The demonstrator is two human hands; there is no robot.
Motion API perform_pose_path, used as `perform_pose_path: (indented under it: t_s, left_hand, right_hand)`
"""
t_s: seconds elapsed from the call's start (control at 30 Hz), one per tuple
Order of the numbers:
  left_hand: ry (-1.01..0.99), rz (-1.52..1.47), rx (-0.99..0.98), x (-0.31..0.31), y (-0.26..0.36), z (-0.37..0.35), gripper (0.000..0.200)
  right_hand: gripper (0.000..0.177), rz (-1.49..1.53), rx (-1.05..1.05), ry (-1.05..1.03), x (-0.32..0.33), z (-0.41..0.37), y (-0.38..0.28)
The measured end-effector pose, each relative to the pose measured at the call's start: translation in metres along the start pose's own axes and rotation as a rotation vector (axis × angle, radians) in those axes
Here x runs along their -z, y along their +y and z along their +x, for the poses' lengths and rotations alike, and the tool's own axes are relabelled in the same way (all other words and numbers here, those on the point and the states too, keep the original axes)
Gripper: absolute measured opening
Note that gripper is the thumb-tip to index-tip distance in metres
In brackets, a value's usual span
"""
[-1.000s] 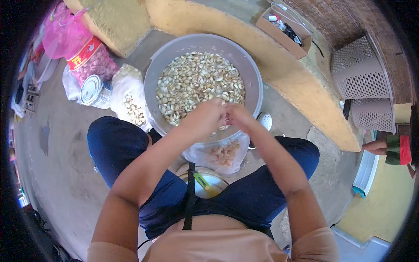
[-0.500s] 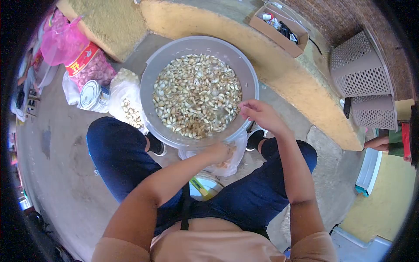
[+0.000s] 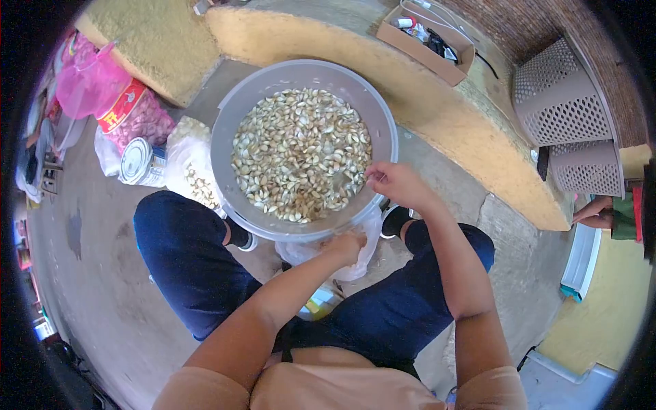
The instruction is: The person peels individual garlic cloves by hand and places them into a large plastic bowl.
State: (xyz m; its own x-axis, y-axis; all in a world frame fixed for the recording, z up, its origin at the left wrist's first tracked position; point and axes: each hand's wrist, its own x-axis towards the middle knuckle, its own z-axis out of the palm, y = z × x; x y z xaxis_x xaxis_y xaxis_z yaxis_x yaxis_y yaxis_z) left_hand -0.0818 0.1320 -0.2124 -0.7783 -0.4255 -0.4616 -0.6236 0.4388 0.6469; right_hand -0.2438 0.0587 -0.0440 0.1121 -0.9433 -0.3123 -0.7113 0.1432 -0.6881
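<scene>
A large round grey tub stands between my feet, with many pale garlic-like cloves lying in it. Over the tub's right inner edge is my right hand, its fingers pinched together; what they hold is too small to name. My left hand is just below the tub's near rim, over a clear plastic bag. Its fingers are curled in, and anything inside them is hidden.
Left of the tub are a white bag of cloves, a can and a pink net sack. A cardboard box sits on the ledge. Another person's arm shows at the right.
The view has shifted slightly, so the tub sits a little further left. My left hand's curled fingers show more clearly; my right hand remains at the tub's edge.
</scene>
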Motion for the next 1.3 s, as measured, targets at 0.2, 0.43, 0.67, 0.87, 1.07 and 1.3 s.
perform_pose_path:
  t_s: [0.2,0.43,0.67,0.87,1.07,1.3]
  left_hand:
    - [0.123,-0.266,0.104,0.052,-0.004,0.013,0.018]
    - [0.469,-0.586,0.416,0.070,-0.131,0.064,0.017]
    - [0.456,-0.897,0.659,0.067,-0.242,0.068,0.018]
    - [0.715,-0.963,0.725,0.054,-0.277,0.074,0.013]
    - [0.682,-1.388,0.898,0.066,-0.255,0.073,0.026]
    - [0.767,-1.447,0.815,0.080,-0.252,0.079,0.034]
  right_hand:
    - [0.025,-0.005,0.004,0.016,0.003,0.007,0.007]
    - [0.024,0.009,-0.015,0.017,0.020,0.005,-0.010]
    - [0.025,0.120,-0.055,-0.030,0.032,0.006,-0.025]
    - [0.026,0.030,0.055,-0.027,0.034,0.015,-0.013]
    - [0.025,0.165,-0.060,-0.109,0.035,0.018,-0.028]
    - [0.026,0.140,-0.144,-0.151,0.037,0.024,-0.032]
